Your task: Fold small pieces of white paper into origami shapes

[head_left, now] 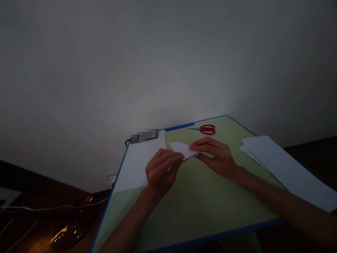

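Left hand and right hand, fingertips together: small folded white paper is pinched by both above the green counter, red-handled scissors seen lying beyond!

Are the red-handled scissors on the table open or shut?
The scissors look shut: their blades form one narrow point, red handles close together.

Matt paper piece mid-frame, scissors above right with metal blades and plastic-looking handles, smooth matt tabletop lower centre.

The light is dim, with warm glints lower left.
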Demonstrator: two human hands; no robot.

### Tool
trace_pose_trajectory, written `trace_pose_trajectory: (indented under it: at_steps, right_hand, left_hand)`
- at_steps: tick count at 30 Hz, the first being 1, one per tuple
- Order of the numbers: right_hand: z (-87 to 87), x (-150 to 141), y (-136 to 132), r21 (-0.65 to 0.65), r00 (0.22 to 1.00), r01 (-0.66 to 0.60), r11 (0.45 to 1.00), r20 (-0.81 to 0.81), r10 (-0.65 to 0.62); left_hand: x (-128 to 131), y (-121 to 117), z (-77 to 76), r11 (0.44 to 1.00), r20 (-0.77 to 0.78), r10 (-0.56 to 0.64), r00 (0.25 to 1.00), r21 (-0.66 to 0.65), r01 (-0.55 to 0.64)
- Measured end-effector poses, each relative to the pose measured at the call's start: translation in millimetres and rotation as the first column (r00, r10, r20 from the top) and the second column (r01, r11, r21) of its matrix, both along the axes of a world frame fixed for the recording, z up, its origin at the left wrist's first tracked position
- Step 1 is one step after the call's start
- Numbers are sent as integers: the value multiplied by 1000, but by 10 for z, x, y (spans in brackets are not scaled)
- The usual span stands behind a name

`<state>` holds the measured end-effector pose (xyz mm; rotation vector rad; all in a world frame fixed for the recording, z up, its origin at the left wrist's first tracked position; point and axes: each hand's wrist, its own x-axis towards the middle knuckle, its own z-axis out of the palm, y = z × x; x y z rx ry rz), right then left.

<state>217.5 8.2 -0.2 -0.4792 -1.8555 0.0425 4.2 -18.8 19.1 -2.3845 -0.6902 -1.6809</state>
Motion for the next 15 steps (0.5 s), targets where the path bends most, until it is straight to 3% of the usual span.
trace_pose_trajectory:
  at_steps: [15]
  right_hand:
    - [25,39,-10,45,999,10,999,32,-12]
  left_hand:
    - [11,22,-18,999,48,-14,999,-48,16]
